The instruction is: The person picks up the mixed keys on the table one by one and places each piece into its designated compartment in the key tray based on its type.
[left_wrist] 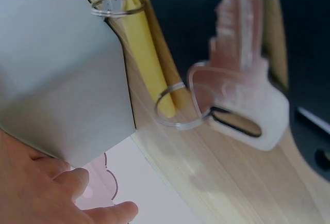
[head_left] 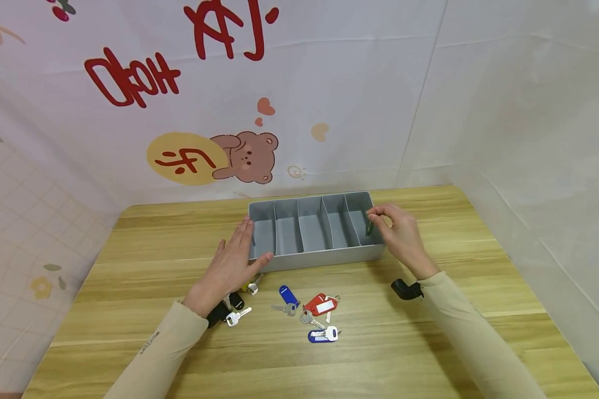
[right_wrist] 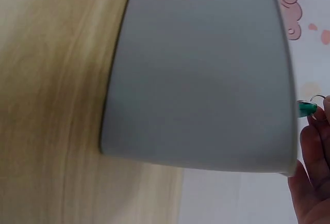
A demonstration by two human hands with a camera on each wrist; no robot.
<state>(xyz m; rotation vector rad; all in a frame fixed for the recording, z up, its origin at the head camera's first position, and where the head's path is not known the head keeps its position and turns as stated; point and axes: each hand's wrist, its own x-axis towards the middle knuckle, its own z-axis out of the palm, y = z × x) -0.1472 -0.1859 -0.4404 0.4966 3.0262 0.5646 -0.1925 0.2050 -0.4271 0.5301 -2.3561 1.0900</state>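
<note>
A grey tray (head_left: 324, 257) with several compartments stands toward the back of the table. Over its rightmost compartment my right hand (head_left: 401, 235) pinches a green key tag (head_left: 369, 227) hanging downward; the right wrist view shows the green tag (right_wrist: 306, 108) and a metal ring beside the fingertips, just past the rim. Whether a key hangs with it cannot be seen. My left hand (head_left: 232, 260) rests against the tray's left end, fingers extended and thumb at the front corner. Below that hand, a key (left_wrist: 242, 100) and a yellow tag (left_wrist: 147, 48) show large in the left wrist view.
In front of the tray lie a blue tag (head_left: 288, 294), red tags (head_left: 324, 306), another blue tag with a key (head_left: 331, 333), a black tag (head_left: 236, 301) and more loose keys. A black curved piece (head_left: 406, 289) is at my right wrist. A printed cloth (head_left: 339, 111) hangs behind.
</note>
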